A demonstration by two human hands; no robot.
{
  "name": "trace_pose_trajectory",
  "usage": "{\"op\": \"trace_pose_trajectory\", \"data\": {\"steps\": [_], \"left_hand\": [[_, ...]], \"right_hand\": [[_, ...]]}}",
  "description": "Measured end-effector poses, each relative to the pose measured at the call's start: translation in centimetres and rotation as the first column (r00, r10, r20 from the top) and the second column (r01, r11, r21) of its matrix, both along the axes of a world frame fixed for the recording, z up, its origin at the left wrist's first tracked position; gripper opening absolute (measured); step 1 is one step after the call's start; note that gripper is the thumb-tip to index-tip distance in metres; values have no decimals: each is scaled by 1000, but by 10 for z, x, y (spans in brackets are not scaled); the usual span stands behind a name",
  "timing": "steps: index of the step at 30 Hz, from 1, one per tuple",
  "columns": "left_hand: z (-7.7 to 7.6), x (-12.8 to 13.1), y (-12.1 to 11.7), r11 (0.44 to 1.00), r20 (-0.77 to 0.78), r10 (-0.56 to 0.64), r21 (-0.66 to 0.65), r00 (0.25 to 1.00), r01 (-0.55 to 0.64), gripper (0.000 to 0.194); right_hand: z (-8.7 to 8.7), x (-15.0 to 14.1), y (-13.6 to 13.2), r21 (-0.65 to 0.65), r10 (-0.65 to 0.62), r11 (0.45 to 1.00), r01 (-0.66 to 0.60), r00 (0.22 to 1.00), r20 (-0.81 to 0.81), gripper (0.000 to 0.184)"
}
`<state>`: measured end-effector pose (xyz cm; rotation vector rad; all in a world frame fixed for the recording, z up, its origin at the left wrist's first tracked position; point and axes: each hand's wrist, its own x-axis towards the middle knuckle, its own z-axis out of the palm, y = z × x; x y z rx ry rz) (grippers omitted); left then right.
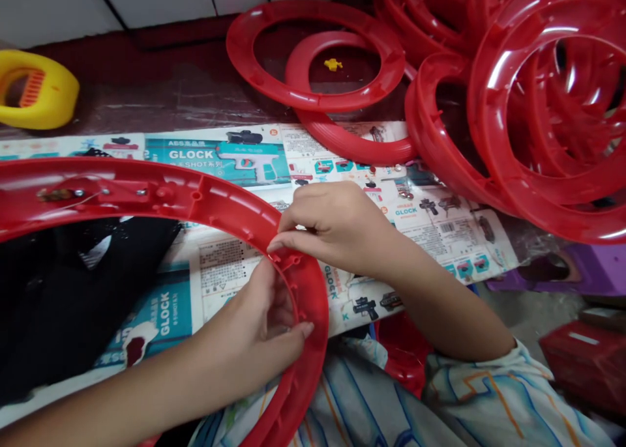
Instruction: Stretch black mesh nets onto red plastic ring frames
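Note:
A large red plastic ring (235,204), its hollow ribbed side facing up, lies across the left and middle of the view. A small fitting with screws and a thin wire (124,193) sits in its channel. My left hand (268,313) is closed around the ring's inner wall, thumb over the channel. My right hand (330,222) is closed in a pinch at the channel, thumb and forefinger together above small posts. What lies between those fingertips is too small to make out.
Printed cardboard (220,160) covers the tabletop. More red rings (313,98) lie at the back, with a pile (493,128) on the right. A yellow plastic part (63,92) stands back left; a small yellow piece (333,64) lies behind. Black cloth (112,303) lies inside the ring.

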<state>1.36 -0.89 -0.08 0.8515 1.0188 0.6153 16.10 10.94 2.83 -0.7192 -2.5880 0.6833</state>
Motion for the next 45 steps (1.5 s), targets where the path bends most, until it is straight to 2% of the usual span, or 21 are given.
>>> {"op": "trace_pose_trajectory", "data": {"steps": [4,6,9,12,14,17,18,20,23,25,29,33,37,41,45], "left_hand": [[3,-6,7,998,45,34,-60,998,-32,47],[2,-6,12,991,4,133,-24,991,-133,37],[1,1,17,947,-73,317,79,946,-311,28],[0,11,18,926,-113,369,126,923,-355,30],[-2,13,18,929,-134,362,128,922,-346,30],[-7,11,19,916,-203,378,227,903,-332,26],[-9,8,20,905,-223,384,281,896,-319,24],[-11,3,18,901,-264,348,359,900,-243,23],[-10,-1,13,937,-306,165,344,938,-53,26],[-6,-2,9,950,-276,56,309,959,34,25],[-2,1,6,927,-225,0,364,974,85,23],[-3,3,6,905,-243,-95,383,965,185,26],[-5,1,4,925,-236,-127,323,963,201,25],[-4,-1,0,951,-208,-141,243,968,191,29],[1,-1,1,980,-19,-106,165,994,107,37]], "right_hand": [[2,0,-2,2,-6,1000,6,1000,2,22],[5,-1,-4,32,-25,999,24,999,26,19],[5,0,-7,98,-60,994,53,996,69,21],[1,2,-7,205,-75,977,57,994,81,29],[-3,5,-7,362,-86,930,61,995,55,33],[-7,9,-6,616,-40,787,26,999,10,23],[-7,9,-5,664,-10,748,-1,1000,12,20],[-5,11,-5,691,36,721,-56,998,43,19],[2,13,-7,663,61,744,-88,996,64,22],[6,15,-8,633,122,764,-125,991,50,23],[12,16,-10,551,249,813,-188,968,-38,21],[12,15,-9,463,257,863,-200,964,-63,24],[12,15,-6,335,234,921,-200,970,-66,24],[11,16,-6,255,206,950,-182,976,-72,23],[10,15,-6,260,220,946,-194,973,-76,24]]}}
